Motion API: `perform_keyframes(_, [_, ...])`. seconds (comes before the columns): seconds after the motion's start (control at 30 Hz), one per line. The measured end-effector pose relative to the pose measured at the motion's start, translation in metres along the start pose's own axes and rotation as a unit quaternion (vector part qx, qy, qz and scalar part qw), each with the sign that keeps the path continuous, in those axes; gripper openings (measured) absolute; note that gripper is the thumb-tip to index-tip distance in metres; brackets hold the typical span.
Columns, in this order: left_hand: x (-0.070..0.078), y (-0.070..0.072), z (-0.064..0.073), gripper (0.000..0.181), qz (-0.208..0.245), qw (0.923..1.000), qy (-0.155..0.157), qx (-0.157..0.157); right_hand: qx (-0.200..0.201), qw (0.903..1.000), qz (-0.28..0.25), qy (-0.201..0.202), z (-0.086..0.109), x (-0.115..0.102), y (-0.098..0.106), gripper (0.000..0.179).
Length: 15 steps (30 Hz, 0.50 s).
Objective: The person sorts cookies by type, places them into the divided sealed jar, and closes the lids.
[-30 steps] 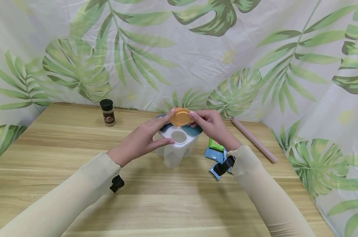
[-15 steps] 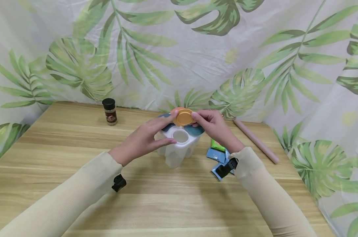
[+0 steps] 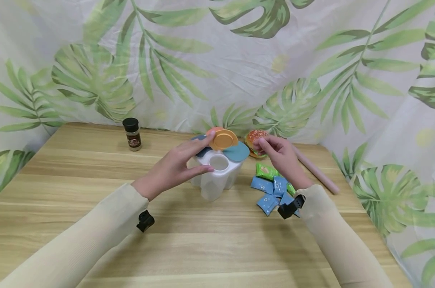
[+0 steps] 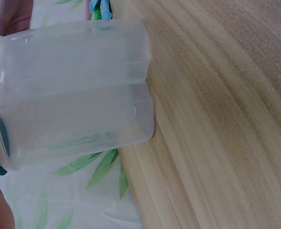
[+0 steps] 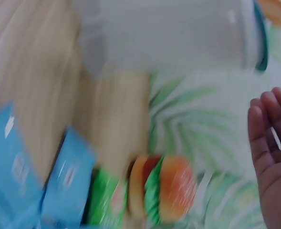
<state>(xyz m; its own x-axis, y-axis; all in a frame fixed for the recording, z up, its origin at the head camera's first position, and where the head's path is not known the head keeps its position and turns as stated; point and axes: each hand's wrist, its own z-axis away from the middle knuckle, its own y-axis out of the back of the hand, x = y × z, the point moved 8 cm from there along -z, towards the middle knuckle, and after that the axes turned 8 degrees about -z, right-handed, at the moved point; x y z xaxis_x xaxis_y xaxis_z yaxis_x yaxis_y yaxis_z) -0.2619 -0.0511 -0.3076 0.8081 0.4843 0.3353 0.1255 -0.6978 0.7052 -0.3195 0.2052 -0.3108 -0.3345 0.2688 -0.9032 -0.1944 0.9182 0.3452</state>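
Note:
A translucent white storage container [image 3: 213,184] with several coloured flip lids stands mid-table. Its yellow-orange lid [image 3: 224,140] is flipped up, baring a round opening. My left hand [image 3: 168,172] holds the container's top, thumb at the near rim and index finger at the raised lid. In the left wrist view the container's ribbed wall [image 4: 73,90] fills the left side. My right hand [image 3: 280,158] is off the container, fingers loosely bent with nothing in them. It overlaps a toy hamburger [image 3: 256,137] in the head view; the right wrist view shows the hamburger [image 5: 164,188] apart from the fingers.
Several blue packets [image 3: 267,204] and green packets [image 3: 266,171] lie right of the container. A pink rod [image 3: 318,174] lies farther right, partly behind the right hand. At the back left stands a black-capped spice jar [image 3: 132,135]. A leaf-print curtain [image 3: 188,80] hangs behind the table.
My right hand has let go of the yellow-orange lid and moved right, uncovering the teal lid and more packets. The lid stays raised, and my left hand stays on the container.

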Motion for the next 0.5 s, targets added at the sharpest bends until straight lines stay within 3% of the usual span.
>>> perform_keyframes(0.1, [0.000,0.000,0.000,0.094,0.001,1.0000,0.002,-0.005,-0.028,0.9942,0.099,-0.031,0.007,0.023,0.009,0.027])
perform_keyframes(0.23, [0.000,0.000,0.000,0.094,0.001,1.0000,0.007,-0.006,-0.097,0.9652,0.239,-0.042,0.015,0.050,0.008,0.022])
perform_keyframes(0.37, [-0.001,0.000,0.001,0.094,0.001,0.9999,0.007,-0.011,-0.132,0.9426,0.304,-0.040,0.020,0.067,0.005,0.018])
perform_keyframes(0.5, [-0.001,0.000,0.002,0.093,0.001,0.9999,0.009,-0.013,-0.140,0.9346,0.321,-0.061,0.021,0.079,0.006,0.021])
